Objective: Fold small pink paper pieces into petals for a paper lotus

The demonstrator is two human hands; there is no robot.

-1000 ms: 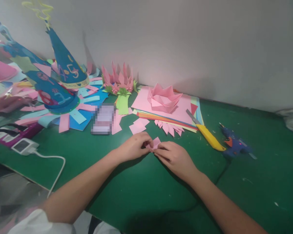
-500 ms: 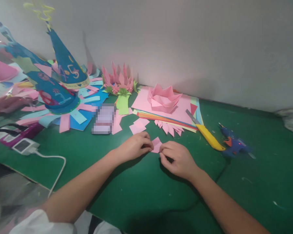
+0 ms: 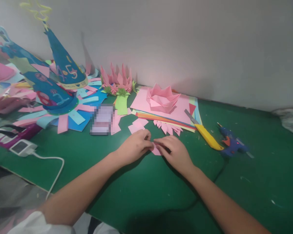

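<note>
Between my two hands is a small piece of pink paper [image 3: 156,150], partly covered by my fingers. My left hand [image 3: 136,143] pinches its left side. From the right, the fingers of my right hand [image 3: 174,149] press on its upper part. Just beyond my hands lie pink paper squares [image 3: 138,125] and a cluster of pointed pink paper pieces [image 3: 168,127]. Behind them a folded pink paper flower [image 3: 163,99] rests on a stack of coloured paper sheets [image 3: 138,100].
A yellow utility knife [image 3: 208,136] with its blade out lies beside a blue glue gun [image 3: 233,143] at right. Blue cone hats [image 3: 65,61], a pink paper crown [image 3: 118,81], a phone [image 3: 102,120] and a white charger [image 3: 21,148] stand or lie left on the green table [image 3: 136,195].
My right hand has shifted up and left over the paper, its fingers now covering the paper's upper part. My left hand stays at the left side. The view has turned slightly.
</note>
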